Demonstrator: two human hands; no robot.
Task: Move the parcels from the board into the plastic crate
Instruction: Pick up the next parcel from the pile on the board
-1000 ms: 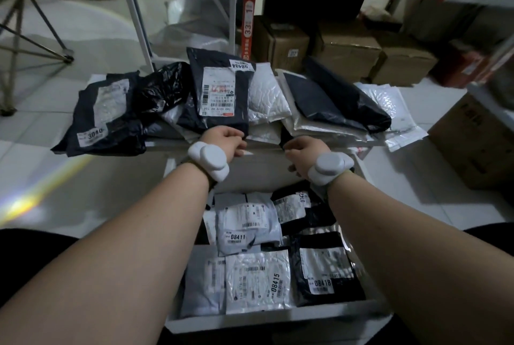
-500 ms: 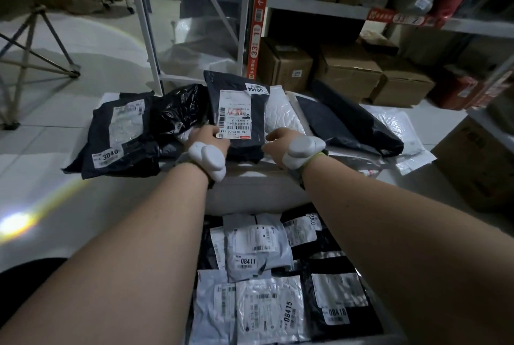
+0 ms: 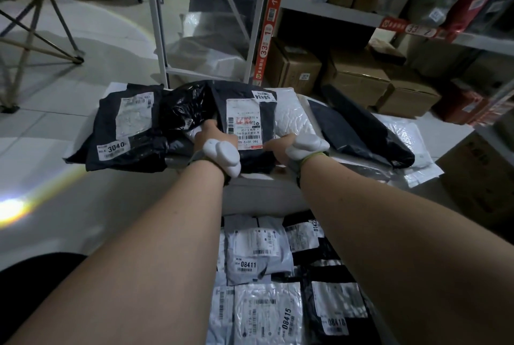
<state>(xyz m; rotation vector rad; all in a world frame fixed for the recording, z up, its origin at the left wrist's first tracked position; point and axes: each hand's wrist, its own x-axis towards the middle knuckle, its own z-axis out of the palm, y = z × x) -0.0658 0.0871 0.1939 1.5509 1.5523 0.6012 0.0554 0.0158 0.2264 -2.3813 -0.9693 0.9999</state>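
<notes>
Gripping of a dark parcel [image 3: 244, 122], the one labelled 08404, is being done at its near edge by both hands: the left hand [image 3: 207, 136] is curled round the near-left corner, and the right hand [image 3: 281, 147] is pinching the near-right edge, with white sensor pods strapped over both wrists. The parcel is still lying on the board [image 3: 281, 197], on top of other parcels. It is overlapping a white bubble mailer [image 3: 294, 119] on its right and a crinkled black bag [image 3: 180, 105] on its left, so it is being held but not yet freed from the heap.

Risks being noted, as judgement only:
- Neighbours are likely being dragged along if the parcel is pulled straight back, since the bag and mailer are touching it; either could be swept off the board edge onto the floor.
- The parcel marked 3040 [image 3: 119, 130] is already overhanging the board's left side and could be tipped by any shift in the pile.
- The film wrap is looking slick and soft; a corner grip could be slipping or sagging as weight is taken.
- The crate [image 3: 358, 283] below is being filled nearly across with labelled parcels, so the drop spot is being limited; a careless release could be leaving the parcel perched on the rim.
</notes>
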